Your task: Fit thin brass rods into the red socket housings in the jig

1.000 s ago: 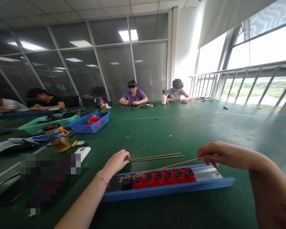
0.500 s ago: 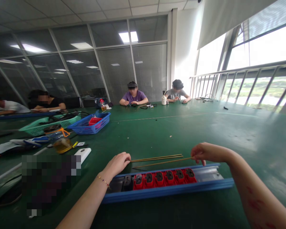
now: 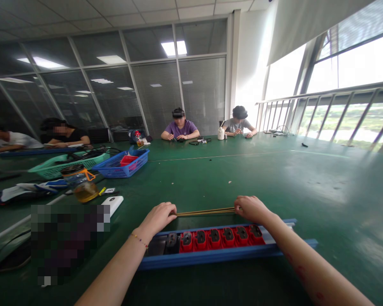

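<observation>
Thin golden-brown sticks (image 3: 206, 211) lie together in a narrow bundle just beyond a blue rail-like tray (image 3: 230, 254). My left hand (image 3: 161, 214) has its fingers closed at their left end. At the right end, the closed fingers of my right hand (image 3: 250, 208) grip the sticks; its fingertips are partly hidden. In the tray stands a row of red blocks (image 3: 214, 239) with dark tops, and a black block (image 3: 171, 242) sits at the row's left. My right forearm passes over the tray's right part.
On the left are a blue basket (image 3: 123, 163), a green basket (image 3: 67, 163) with dark cables, a jar of amber liquid (image 3: 84, 187) and a white device (image 3: 115, 205). A white bottle (image 3: 221, 134) stands across the green table (image 3: 191, 178), where several people sit.
My right hand has moved left, bringing its separate, slanted stick in beside the others. My left hand stays at the left end. The view has shifted slightly.
</observation>
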### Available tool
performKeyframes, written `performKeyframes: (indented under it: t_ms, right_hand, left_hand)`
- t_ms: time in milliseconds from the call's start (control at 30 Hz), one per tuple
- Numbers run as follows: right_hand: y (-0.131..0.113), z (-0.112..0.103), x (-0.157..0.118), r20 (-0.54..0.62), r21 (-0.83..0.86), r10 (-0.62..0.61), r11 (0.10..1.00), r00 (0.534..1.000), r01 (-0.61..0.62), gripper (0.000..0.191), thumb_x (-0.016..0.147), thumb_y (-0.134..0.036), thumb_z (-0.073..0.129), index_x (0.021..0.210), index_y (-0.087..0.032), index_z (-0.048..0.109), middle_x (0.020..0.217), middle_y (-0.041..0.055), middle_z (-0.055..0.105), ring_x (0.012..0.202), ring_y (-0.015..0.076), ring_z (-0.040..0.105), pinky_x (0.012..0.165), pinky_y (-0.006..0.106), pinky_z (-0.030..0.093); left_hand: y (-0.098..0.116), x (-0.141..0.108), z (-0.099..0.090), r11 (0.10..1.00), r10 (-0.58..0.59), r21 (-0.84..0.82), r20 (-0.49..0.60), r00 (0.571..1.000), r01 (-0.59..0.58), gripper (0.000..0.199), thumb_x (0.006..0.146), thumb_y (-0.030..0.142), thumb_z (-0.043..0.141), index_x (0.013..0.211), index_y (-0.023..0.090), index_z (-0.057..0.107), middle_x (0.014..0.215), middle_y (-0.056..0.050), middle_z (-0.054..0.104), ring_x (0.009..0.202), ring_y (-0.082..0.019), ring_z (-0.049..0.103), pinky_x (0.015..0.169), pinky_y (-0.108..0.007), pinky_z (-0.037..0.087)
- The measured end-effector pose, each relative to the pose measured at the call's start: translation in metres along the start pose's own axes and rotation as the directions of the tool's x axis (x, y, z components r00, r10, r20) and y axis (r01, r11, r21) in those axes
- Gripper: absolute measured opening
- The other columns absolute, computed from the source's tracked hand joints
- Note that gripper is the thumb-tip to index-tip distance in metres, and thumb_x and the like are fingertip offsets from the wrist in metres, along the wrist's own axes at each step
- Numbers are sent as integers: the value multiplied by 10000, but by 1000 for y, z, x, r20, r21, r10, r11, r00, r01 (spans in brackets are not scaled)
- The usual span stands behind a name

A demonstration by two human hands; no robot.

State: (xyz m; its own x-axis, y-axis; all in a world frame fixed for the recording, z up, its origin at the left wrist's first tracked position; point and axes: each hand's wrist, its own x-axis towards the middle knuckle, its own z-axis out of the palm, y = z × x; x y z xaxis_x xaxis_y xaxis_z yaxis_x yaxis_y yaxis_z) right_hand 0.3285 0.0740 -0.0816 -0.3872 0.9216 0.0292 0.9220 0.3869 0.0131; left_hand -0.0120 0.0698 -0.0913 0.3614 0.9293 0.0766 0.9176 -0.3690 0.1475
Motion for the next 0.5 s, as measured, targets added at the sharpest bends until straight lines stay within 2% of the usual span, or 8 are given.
performKeyframes:
  t_ms: [133, 267, 500]
  right_hand:
    - [1, 3, -1, -12, -5, 11, 1000, 1000, -11, 202, 794, -245, 433, 903, -210, 599, 968, 71, 625, 903, 226, 575, 709, 297, 367]
    - [2, 4, -1, -1, 1, -14, 1000, 1000, 14, 277, 784, -217, 460, 1051, -226, 535, 1027, 62, 614, 938, 221, 564, 732, 297, 368]
    - [2, 4, 1, 31, 1, -37, 999, 999, 37, 228, 777, -148, 422, 894, -216, 605, 909, 57, 641, 822, 200, 593, 658, 263, 370]
  left_hand:
    - [1, 1, -1, 999, 34, 33, -24, 999, -33, 97, 779, 270, 507, 768, 230, 595, 816, -7, 603, 825, -164, 537, 710, -255, 378]
    - [1, 1, 1, 999, 34, 43, -12, 999, -33, 103, 780, 233, 498, 775, 230, 601, 821, -7, 606, 794, -154, 552, 696, -248, 385]
    - [2, 2, 3, 997, 39, 63, 12, 999, -40, 185, 756, 117, 444, 793, 224, 590, 845, -16, 601, 800, -148, 556, 709, -245, 385]
